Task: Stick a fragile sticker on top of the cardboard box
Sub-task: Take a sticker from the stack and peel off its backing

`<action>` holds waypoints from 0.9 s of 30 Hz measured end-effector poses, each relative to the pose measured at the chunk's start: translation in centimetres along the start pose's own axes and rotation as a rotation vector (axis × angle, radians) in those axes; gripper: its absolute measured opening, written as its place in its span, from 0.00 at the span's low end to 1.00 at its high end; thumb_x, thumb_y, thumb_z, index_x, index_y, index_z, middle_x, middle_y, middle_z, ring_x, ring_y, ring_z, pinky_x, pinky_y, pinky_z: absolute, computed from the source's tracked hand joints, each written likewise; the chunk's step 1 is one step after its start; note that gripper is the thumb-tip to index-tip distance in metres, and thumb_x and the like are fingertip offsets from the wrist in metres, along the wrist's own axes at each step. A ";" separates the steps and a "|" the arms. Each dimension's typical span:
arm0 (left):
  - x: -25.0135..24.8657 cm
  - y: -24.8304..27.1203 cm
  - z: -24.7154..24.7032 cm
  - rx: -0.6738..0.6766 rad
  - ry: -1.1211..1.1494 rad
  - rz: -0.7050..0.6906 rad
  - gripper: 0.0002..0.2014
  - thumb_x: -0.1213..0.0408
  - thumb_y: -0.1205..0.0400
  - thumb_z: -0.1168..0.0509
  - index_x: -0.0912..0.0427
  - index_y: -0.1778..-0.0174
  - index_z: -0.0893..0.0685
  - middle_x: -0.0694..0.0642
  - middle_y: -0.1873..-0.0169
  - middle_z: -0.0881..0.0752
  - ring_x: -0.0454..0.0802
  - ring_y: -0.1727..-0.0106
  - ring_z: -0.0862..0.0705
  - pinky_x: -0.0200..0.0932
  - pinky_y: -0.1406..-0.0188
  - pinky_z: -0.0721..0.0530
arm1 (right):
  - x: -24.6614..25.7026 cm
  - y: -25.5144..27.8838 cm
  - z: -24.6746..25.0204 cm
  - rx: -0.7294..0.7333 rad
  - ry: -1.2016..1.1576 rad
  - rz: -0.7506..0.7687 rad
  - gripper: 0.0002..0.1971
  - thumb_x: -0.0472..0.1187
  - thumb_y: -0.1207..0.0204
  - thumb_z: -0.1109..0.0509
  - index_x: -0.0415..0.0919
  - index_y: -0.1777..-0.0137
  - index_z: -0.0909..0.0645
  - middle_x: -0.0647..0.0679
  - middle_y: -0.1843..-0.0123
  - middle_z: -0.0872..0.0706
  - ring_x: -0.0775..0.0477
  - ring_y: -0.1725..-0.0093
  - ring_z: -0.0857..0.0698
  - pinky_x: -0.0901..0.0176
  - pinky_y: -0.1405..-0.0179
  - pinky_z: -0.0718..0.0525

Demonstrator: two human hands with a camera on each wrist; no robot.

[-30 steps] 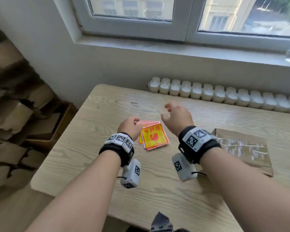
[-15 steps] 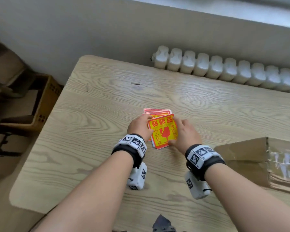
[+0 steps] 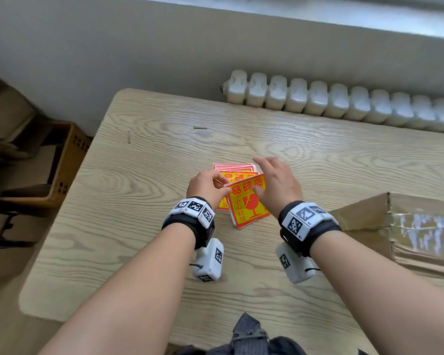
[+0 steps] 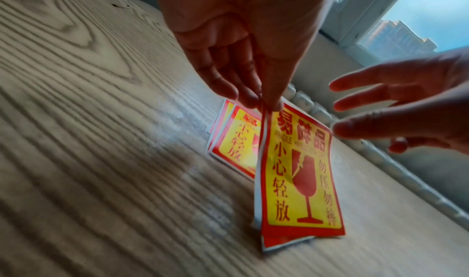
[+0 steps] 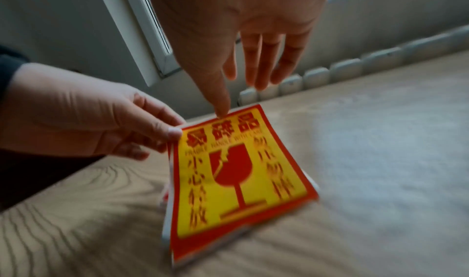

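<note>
A red and yellow fragile sticker, with a few sheets behind it, stands tilted up; its near edge rests on the wooden table. My left hand pinches its upper left corner. My right hand has straight, spread fingers, and only the thumb tip touches the sticker's top edge. More stickers lie flat just behind. The taped cardboard box sits at the right, apart from both hands.
A white radiator runs along the table's far edge below the window sill. Left of the table stand a brown crate and stacked cardboard on the floor. Two small scraps lie on the far tabletop.
The top stickers have been lifted at their far edge by my left hand. My right hand has opened and spread its fingers, keeping the thumb on the sticker.
</note>
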State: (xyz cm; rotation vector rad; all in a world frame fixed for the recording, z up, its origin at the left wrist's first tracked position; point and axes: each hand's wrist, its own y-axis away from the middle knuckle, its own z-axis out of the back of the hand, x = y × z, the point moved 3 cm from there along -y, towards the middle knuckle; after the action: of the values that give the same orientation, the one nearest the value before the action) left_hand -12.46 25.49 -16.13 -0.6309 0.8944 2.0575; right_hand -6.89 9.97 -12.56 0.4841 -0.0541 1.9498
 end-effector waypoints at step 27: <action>-4.6 3.8 5.3 0.325 0.291 -0.034 0.09 0.67 0.23 0.31 0.53 0.69 0.15 0.43 0.82 0.13 0.35 0.76 0.18 0.30 0.75 0.20 | 3.4 2.1 5.7 0.000 -0.161 0.044 0.06 0.44 0.24 0.29 0.46 0.53 0.11 0.47 0.52 0.09 0.46 0.52 0.14 0.55 0.50 0.17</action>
State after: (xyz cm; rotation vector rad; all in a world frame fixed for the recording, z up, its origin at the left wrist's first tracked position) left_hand -13.68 25.78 -8.21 -0.7696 1.3428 1.7622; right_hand -8.13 10.60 -5.77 0.6438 -0.1683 1.9506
